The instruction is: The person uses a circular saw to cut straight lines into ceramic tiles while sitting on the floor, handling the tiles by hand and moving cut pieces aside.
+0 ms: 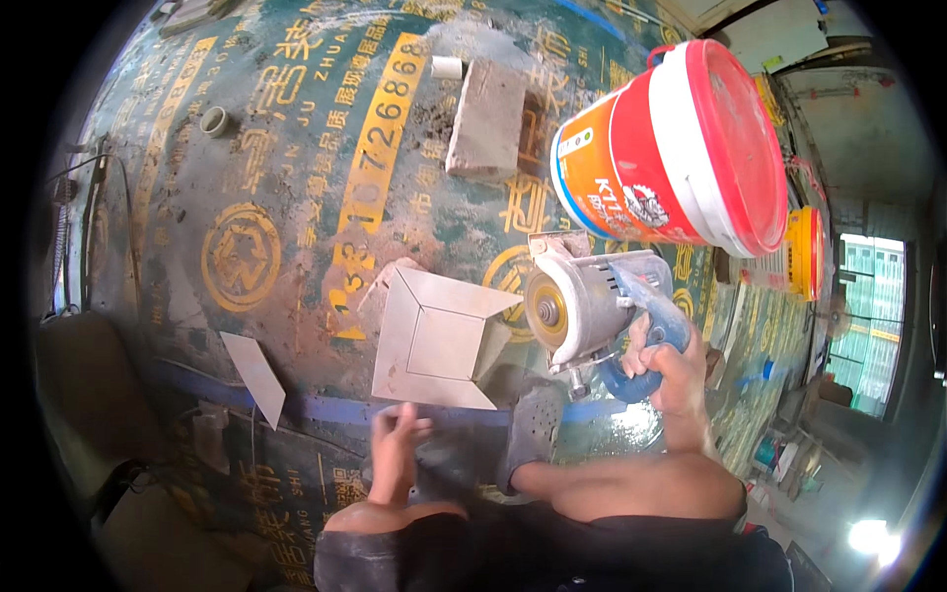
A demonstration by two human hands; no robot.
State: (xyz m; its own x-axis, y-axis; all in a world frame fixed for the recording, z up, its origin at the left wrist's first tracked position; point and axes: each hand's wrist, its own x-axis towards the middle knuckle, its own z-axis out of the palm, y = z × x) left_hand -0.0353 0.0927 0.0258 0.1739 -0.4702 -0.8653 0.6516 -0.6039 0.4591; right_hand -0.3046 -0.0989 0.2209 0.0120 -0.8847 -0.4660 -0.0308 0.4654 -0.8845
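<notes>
My right hand (659, 365) grips the blue handle of a dusty handheld circular saw (592, 296), whose gold-coloured round blade hub faces left, just right of several cut pale tile pieces (434, 335) laid edge to edge in a mitred shape on the printed green floor covering (168, 257). My left hand (400, 434) is just below those pieces, fingers loosely bent and apart, holding nothing. A separate narrow tile strip (254, 378) lies to the left. My bare legs and a dusty shoe (538, 424) show at the bottom.
A large red-lidded bucket (671, 148) stands behind the saw, with a yellow bucket (804, 257) farther right. A brick-like block (485, 118), a small white cylinder (446, 67) and a short pipe piece (215, 121) lie at the back. Cables run along the left edge; a bright lamp (873, 536) shines lower right.
</notes>
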